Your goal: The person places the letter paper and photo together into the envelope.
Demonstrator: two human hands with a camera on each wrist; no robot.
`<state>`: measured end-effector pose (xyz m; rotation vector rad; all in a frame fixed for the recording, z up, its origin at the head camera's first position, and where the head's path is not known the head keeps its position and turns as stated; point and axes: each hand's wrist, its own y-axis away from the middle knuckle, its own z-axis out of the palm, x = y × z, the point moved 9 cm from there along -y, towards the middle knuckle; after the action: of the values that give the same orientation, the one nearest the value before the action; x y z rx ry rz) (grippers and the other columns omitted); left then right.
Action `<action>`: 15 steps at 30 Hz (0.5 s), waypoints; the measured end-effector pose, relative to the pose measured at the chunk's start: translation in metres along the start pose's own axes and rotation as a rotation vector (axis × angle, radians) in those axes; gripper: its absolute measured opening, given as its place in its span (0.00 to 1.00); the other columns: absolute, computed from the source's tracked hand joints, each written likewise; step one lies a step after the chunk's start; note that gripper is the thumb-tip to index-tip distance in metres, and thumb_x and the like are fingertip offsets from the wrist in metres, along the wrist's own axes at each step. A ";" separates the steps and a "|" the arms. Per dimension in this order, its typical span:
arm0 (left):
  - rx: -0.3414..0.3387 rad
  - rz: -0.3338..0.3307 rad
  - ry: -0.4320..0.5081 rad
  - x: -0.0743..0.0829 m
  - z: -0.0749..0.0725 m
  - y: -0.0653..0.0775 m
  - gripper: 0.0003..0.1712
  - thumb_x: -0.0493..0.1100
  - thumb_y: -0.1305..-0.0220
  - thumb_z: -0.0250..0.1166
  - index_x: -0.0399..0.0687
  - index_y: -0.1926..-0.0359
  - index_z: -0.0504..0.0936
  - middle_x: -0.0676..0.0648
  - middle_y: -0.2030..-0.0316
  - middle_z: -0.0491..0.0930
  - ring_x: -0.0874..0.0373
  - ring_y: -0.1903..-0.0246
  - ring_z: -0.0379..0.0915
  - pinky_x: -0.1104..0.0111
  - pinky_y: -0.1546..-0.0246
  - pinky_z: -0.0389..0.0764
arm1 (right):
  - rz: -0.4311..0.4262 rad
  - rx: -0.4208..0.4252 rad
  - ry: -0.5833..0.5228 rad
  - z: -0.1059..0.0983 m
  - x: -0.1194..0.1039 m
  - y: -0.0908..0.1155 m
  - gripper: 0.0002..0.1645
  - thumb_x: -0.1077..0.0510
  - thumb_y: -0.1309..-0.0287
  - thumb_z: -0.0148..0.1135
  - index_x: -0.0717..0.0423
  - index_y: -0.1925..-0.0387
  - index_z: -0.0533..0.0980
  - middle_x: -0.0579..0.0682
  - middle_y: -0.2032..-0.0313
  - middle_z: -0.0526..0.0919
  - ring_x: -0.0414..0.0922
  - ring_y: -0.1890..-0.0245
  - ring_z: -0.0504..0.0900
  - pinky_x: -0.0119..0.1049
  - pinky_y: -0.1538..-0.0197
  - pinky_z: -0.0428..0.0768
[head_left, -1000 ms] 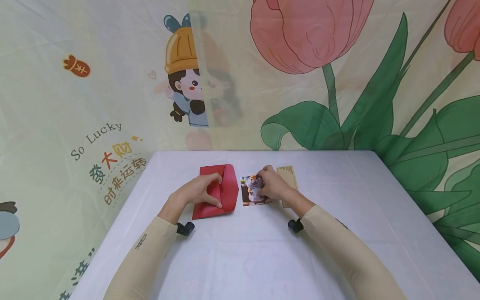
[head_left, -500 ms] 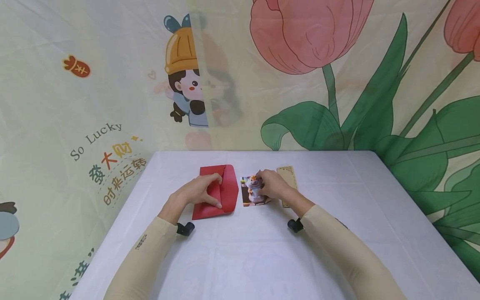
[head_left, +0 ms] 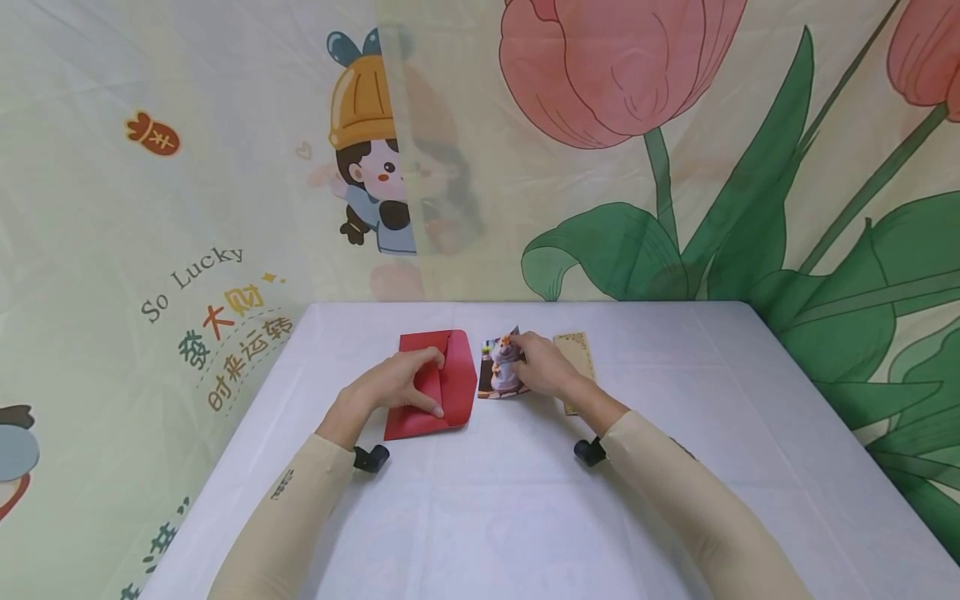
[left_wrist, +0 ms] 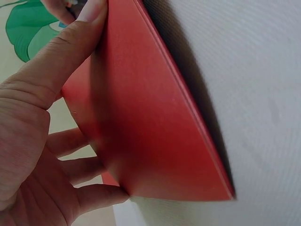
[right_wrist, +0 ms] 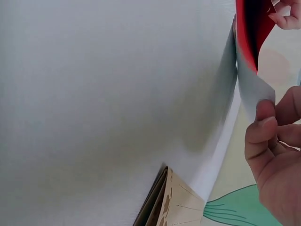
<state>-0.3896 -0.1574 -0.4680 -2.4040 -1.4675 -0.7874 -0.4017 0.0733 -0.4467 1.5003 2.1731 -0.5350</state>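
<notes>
My left hand [head_left: 401, 382] grips a red paper envelope [head_left: 459, 375] near its mouth, its flap unfolded toward the right. In the left wrist view the thumb is on one edge and the fingertips are on the opposite edge, so the red paper [left_wrist: 146, 132] bows. My right hand [head_left: 546, 363] pinches a small photo print [head_left: 501, 367] of a cartoon-like figure, tilted up just right of the flap. From the right wrist, its plain pale back [right_wrist: 254, 89] faces the camera, overlapping the gaping red envelope [right_wrist: 249, 28].
A tan card [head_left: 576, 354] with a patterned border lies partly behind the right hand; the right wrist view shows it folded, as a tan folder [right_wrist: 176, 202]. A white cloth covers the table [head_left: 480, 517]. Behind stands a printed curtain [head_left: 465, 167].
My right hand has tipped the photo print up from the table and brought it slightly left and away from me, closer to the flap. The left hand and envelope stay where they were.
</notes>
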 end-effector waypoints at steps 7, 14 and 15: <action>-0.003 -0.002 0.005 0.001 0.000 0.000 0.49 0.60 0.60 0.87 0.58 0.38 0.73 0.56 0.45 0.76 0.53 0.41 0.70 0.63 0.58 0.88 | 0.005 -0.012 -0.015 0.000 0.000 0.000 0.38 0.69 0.42 0.62 0.67 0.28 0.68 0.65 0.35 0.75 0.57 0.37 0.79 0.50 0.33 0.79; -0.005 -0.001 0.004 0.001 0.000 0.000 0.49 0.61 0.60 0.87 0.58 0.38 0.73 0.56 0.45 0.76 0.54 0.41 0.71 0.63 0.58 0.88 | 0.010 -0.013 0.017 -0.001 0.002 0.000 0.39 0.69 0.42 0.67 0.65 0.28 0.69 0.63 0.38 0.76 0.55 0.41 0.80 0.48 0.37 0.81; -0.005 0.000 0.002 0.001 0.000 0.000 0.48 0.61 0.60 0.87 0.58 0.39 0.74 0.56 0.45 0.76 0.54 0.42 0.71 0.63 0.58 0.88 | 0.014 -0.017 0.009 -0.001 0.002 0.000 0.38 0.68 0.41 0.67 0.65 0.28 0.69 0.62 0.37 0.76 0.55 0.41 0.80 0.48 0.37 0.82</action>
<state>-0.3890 -0.1569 -0.4675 -2.4067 -1.4662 -0.7943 -0.4023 0.0755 -0.4472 1.5107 2.1674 -0.5051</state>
